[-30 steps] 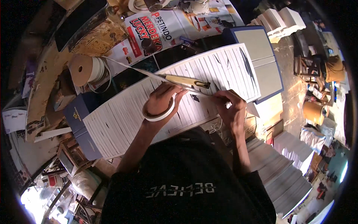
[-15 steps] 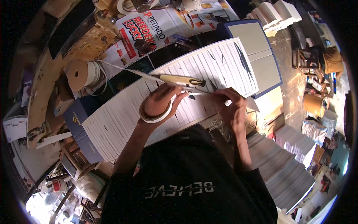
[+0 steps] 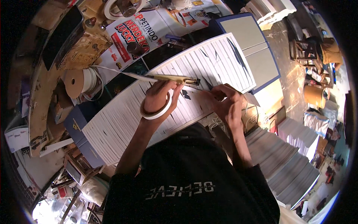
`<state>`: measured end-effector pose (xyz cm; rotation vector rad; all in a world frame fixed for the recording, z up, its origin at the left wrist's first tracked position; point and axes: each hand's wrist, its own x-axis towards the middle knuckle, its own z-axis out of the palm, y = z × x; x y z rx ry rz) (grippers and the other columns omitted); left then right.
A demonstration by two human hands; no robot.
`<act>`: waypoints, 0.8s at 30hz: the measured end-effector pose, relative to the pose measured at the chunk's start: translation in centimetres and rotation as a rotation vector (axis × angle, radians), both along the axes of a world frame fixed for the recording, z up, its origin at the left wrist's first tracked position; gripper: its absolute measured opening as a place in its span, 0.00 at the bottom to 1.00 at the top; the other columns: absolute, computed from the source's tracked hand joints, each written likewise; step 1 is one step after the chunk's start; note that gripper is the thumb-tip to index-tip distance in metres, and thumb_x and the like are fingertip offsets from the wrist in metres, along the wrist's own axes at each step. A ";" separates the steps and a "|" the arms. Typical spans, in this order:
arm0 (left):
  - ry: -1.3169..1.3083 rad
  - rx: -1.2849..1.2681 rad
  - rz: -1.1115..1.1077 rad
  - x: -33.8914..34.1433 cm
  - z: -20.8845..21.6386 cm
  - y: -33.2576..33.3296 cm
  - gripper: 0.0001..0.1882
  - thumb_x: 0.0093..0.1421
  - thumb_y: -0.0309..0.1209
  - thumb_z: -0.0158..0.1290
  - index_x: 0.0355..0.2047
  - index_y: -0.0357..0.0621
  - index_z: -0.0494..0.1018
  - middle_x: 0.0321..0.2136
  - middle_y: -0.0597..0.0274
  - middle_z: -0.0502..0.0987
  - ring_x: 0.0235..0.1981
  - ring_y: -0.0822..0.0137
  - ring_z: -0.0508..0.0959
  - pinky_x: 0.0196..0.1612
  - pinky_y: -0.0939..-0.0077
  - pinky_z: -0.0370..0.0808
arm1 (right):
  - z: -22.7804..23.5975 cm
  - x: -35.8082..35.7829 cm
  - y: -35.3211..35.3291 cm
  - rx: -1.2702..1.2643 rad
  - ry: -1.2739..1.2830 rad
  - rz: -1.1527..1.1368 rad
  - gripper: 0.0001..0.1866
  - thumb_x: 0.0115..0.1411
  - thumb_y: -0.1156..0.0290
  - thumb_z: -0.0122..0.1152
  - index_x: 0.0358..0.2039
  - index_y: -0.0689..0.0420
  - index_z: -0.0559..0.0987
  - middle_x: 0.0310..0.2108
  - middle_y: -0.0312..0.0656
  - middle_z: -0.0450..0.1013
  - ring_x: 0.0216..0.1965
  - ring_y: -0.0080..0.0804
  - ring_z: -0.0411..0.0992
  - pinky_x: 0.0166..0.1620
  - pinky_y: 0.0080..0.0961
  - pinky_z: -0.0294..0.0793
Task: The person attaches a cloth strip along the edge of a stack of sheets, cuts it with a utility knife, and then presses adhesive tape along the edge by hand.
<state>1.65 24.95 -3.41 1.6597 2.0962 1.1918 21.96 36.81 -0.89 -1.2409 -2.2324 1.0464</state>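
A row of white page blocks point(image 3: 106, 125), dark gaps between them, lies slantwise in front of me. Over them is my left hand point(image 3: 158, 96), with a roll of white tape point(image 3: 156, 113) looped round it and its fingertips pinched together. Just beyond those fingertips lies a slim tool with a cream handle point(image 3: 175, 78) and a dark metal end. A white ribbon point(image 3: 125, 72) runs from a spool point(image 3: 74, 83) to that handle. My right hand point(image 3: 227, 102) is closed at the blocks' near edge; what its fingers hold is hidden. A small black scrap point(image 3: 186, 94) lies between the hands.
Dark blue covers point(image 3: 276, 63) stick out from under the blocks at both ends. A printed banner point(image 3: 160, 22) covers the table's far part, with another tape roll point(image 3: 108, 11) there. Tall paper stacks point(image 3: 274, 160) stand to my right; a wooden stool point(image 3: 304, 50) is farther off.
My right fingers have curled in and shifted slightly. The white strip that showed between my hands is now hard to see, and more of the black scrap shows. The whole view has shifted a little.
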 end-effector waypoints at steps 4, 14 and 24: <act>-0.082 0.004 -0.020 -0.1 0.5 0.4 0.08 0.57 0.22 0.67 0.32 0.39 0.76 0.33 0.55 0.85 0.35 0.60 0.86 0.36 0.71 0.80 | 0.1 -0.2 0.1 0.023 -0.018 -0.016 0.11 0.51 0.70 0.77 0.29 0.62 0.84 0.28 0.49 0.79 0.28 0.43 0.80 0.34 0.32 0.77; -0.079 0.025 -0.054 -0.2 0.6 0.1 0.07 0.57 0.21 0.65 0.34 0.36 0.77 0.36 0.51 0.83 0.38 0.54 0.85 0.41 0.66 0.82 | 0.0 -0.4 0.9 -0.118 -0.080 -0.030 0.13 0.50 0.66 0.79 0.29 0.63 0.85 0.28 0.49 0.82 0.27 0.38 0.81 0.32 0.31 0.78; -0.099 0.064 -0.033 0.2 -0.1 0.0 0.08 0.57 0.20 0.65 0.32 0.37 0.75 0.37 0.52 0.84 0.37 0.57 0.86 0.41 0.68 0.81 | 0.1 -0.6 0.8 -0.087 -0.117 -0.037 0.15 0.50 0.63 0.79 0.29 0.62 0.86 0.27 0.49 0.82 0.26 0.38 0.81 0.33 0.31 0.79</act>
